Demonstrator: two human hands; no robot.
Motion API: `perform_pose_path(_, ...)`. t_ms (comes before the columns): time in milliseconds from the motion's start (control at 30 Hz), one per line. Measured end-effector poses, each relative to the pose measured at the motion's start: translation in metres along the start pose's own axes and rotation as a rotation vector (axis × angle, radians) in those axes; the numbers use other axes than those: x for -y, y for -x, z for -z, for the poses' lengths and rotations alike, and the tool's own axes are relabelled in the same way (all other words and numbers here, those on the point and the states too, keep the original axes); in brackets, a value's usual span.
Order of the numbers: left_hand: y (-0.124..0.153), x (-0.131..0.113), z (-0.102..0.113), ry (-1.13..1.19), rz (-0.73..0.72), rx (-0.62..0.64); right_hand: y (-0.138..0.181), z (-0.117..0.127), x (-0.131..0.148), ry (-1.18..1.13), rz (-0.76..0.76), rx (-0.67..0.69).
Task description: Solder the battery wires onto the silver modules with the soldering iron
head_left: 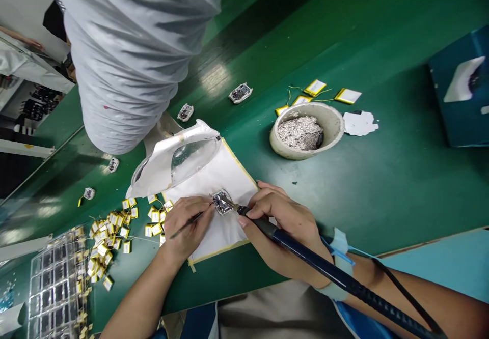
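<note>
Left hand (178,219) pinching tweezers (194,218), right hand (294,218) gripping soldering iron (305,256), axis slanting, tip (232,204) leftward

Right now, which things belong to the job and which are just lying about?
Part of the job, apparently:
soldering iron, in the right hand
thin dark tool, in the left hand
small device
white sheet underneath

Probably lying about:
torn white scrap
blue box

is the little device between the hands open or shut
Open: the device on the white sheet has its inner parts showing

Electronics workshop: soldering iron (305,255), flexible duct (133,59)
</note>
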State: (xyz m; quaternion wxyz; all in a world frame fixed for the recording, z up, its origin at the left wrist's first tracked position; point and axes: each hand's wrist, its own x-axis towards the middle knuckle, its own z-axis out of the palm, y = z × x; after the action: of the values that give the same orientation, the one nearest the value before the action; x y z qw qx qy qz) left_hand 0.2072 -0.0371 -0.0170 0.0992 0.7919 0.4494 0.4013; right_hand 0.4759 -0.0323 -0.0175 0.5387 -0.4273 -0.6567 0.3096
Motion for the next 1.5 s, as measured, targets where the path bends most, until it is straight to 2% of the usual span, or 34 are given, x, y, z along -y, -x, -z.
perform_pose_path(300,0.010,0.000,0.005,-0.164,-0.083,0.090,0.002,-0.005,0.001,0.028,0.007,0.013)
perform_pose_path(567,0.009,-0.003,0.002,-0.155,-0.100,0.082,0.002,-0.006,0.001,0.061,0.020,0.043)
perform_pose_path(800,0.007,-0.003,0.001,-0.155,-0.111,0.067,0.003,-0.011,0.002,0.033,-0.009,0.010)
perform_pose_path(1033,0.004,-0.006,0.001,-0.174,-0.132,0.075,0.003,-0.005,0.000,0.010,-0.016,-0.028)
perform_pose_path(1233,0.005,-0.002,0.015,-0.039,-0.020,-0.040,0.001,-0.003,-0.001,0.027,-0.011,-0.080)
perform_pose_path(1300,0.005,-0.004,0.012,-0.106,-0.016,0.046,-0.001,-0.003,-0.001,0.036,0.015,-0.076)
perform_pose_path(1400,0.004,-0.012,0.000,-0.292,-0.027,0.247,0.000,0.000,-0.002,0.028,0.028,-0.091)
perform_pose_path(1500,0.007,-0.021,0.000,-0.368,-0.056,0.295,0.004,0.004,-0.005,0.033,0.019,-0.086)
